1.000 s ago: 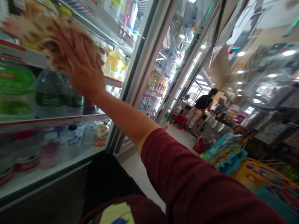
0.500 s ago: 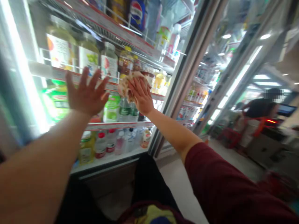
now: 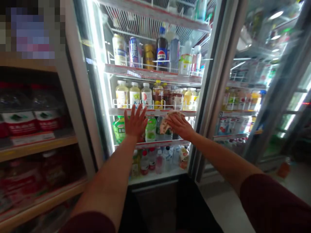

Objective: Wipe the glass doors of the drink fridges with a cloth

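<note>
With fingers spread, my left hand is held up flat toward the glass front of a lit drinks fridge, holding nothing. Behind it are a green pouch and a green-labelled bottle. My right hand lies over a crumpled pinkish-beige cloth, which looks pressed to the glass just below the middle shelf edge. Part of the cloth is hidden under the fingers. Whether the left palm touches the glass I cannot tell.
A cola bottle and cans stand on the upper fridge shelf, small bottles on the bottom one. The metal door frame rises at the right. Wooden-edged shelves with red-labelled bottles are at the left. More fridge doors continue rightward.
The view has turned left and levelled, bringing the left shelves into sight. Both hands stay raised at the fridge front, and the cloth is still under my right hand, now lower against the shelves.
</note>
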`<state>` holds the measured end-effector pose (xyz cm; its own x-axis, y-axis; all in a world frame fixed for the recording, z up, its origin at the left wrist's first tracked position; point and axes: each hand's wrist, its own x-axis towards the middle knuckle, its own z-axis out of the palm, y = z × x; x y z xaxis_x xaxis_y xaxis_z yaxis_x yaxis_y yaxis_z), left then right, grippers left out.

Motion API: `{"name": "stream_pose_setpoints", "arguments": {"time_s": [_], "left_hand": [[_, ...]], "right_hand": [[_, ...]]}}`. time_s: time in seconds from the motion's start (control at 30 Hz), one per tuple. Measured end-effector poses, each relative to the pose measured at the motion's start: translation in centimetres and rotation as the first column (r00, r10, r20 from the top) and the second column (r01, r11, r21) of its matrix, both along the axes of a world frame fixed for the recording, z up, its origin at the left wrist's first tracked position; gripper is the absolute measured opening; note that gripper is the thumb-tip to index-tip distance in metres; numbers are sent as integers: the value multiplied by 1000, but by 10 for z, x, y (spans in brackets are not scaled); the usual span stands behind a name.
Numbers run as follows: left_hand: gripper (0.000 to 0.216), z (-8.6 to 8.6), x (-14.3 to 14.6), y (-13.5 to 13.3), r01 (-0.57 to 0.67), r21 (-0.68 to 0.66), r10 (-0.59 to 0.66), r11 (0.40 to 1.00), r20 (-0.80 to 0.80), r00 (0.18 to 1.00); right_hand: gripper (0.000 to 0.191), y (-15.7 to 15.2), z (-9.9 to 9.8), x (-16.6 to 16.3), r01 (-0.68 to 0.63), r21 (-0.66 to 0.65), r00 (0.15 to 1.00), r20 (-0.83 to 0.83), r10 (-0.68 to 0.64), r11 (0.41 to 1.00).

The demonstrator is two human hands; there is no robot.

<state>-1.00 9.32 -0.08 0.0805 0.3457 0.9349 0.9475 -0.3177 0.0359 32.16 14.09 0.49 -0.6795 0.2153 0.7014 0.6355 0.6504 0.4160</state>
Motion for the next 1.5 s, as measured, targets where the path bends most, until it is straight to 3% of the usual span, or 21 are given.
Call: {"name": "stream_pose_setpoints", "arguments": {"time_s": [0.07,0.17,0.23,0.3,0.37,0.47,0.53,0.6,0.67,0.77,0.87,0.93,1.07,1.13,1.23,1.3,1.43,1.5], "left_hand": [[63,-1,-2,3,3,22,-3,1000,0,1000],[62,-3,-3,6,5,50,-5,999,-7,1000],[62,-3,-3,4,1,45,0,999,-9,1000],[62,-2,-1,1,-6,35,6,999,-5,1000],[62,-1,0,-1,-9,34,9,999,-2,1000],[61,0,1,-1,-16,37,16,999,-4,1000],[61,-1,0,0,-25,38,25,999,-3,1000],[61,-2,0,1,-25,38,25,999,-4,1000],[62,-2,0,1,-10,41,10,999,-4,1000],[62,-1,1,0,22,41,-22,999,3,1000],[61,1,2,-2,16,1,-16,1000,10,1000],[62,1,3,-3,-1,-30,1,1000,7,1000],[63,0,3,-1,7,-16,-6,1000,9,1000],[62,-1,2,0,20,17,-20,1000,10,1000],[61,-2,1,2,22,44,-22,999,4,1000],[61,-2,2,1,15,45,-15,999,-2,1000],[62,-1,2,-1,9,42,-9,999,-5,1000],[62,0,2,-1,5,38,-5,999,-5,1000]], "right_hand": [[54,3,12,3,-6,7,1000,-6,6,1000],[56,15,47,-3,99,52,937,-342,-76,994],[59,17,58,-12,159,42,865,-488,-118,986],[59,12,53,-22,137,31,899,-425,-111,990],[55,4,40,-28,53,23,977,-207,-47,998],[57,-2,36,-29,-36,4,999,19,36,999],[61,2,48,-28,-12,23,996,-90,14,1000],[67,7,60,-29,56,38,950,-309,-42,998],[70,8,62,-33,102,25,911,-404,-84,994],[69,-1,48,-38,29,1,990,-137,-29,1000],[64,-8,41,-37,-75,-21,986,146,77,997],[61,-6,48,-34,-57,5,995,78,56,998],[62,1,58,-33,72,36,953,-296,-58,997],[62,-1,50,-33,55,20,965,-256,-48,998],[59,-9,39,-32,-40,-29,998,48,41,999],[60,-10,43,-31,-64,-40,989,128,69,997],[67,3,63,-35,24,-7,977,-211,-25,1000],[69,8,59,-38,33,-15,950,-310,-36,999]]}}
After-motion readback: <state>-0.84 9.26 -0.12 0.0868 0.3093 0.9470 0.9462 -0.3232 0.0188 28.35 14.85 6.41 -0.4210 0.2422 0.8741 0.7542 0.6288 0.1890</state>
